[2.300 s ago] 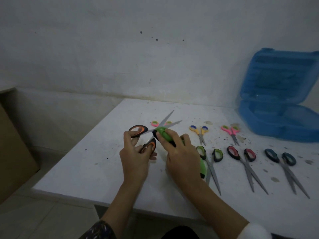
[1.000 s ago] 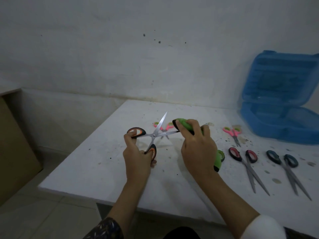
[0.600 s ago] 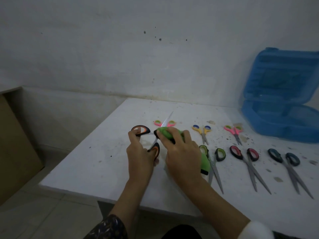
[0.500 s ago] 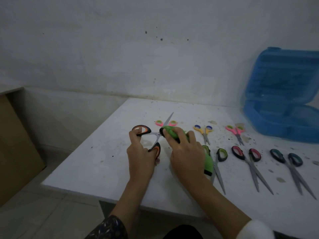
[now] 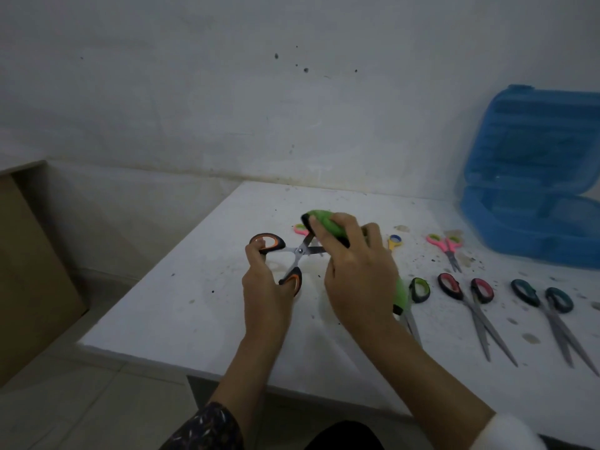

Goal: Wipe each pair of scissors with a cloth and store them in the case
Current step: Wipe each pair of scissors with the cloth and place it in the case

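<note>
Two hands, one pair in work. My left hand grips the orange-handled scissors by the loops, one finger through the far loop and the others curled at the near one, so the blades stand spread above the table. My right hand is closed round the green cloth, fingers curled over it and pressing it onto the blades just beyond the pivot. The blade tips are hidden under cloth and hand. The blue case stands open at the far right, well apart from this pair, and I cannot tell whether it holds anything.

Likely hazards, as I judge them:
(a) Only cloth lies between the spread edges and my fingers, so a squeeze of the loops by my left hand could nip them.
(b) The cloth could snag at the pivot and jerk the pair out of my light left-hand hold.
(c) The trailing end of the cloth hangs just beside the green-handled scissors and could drag them across the table.
</note>
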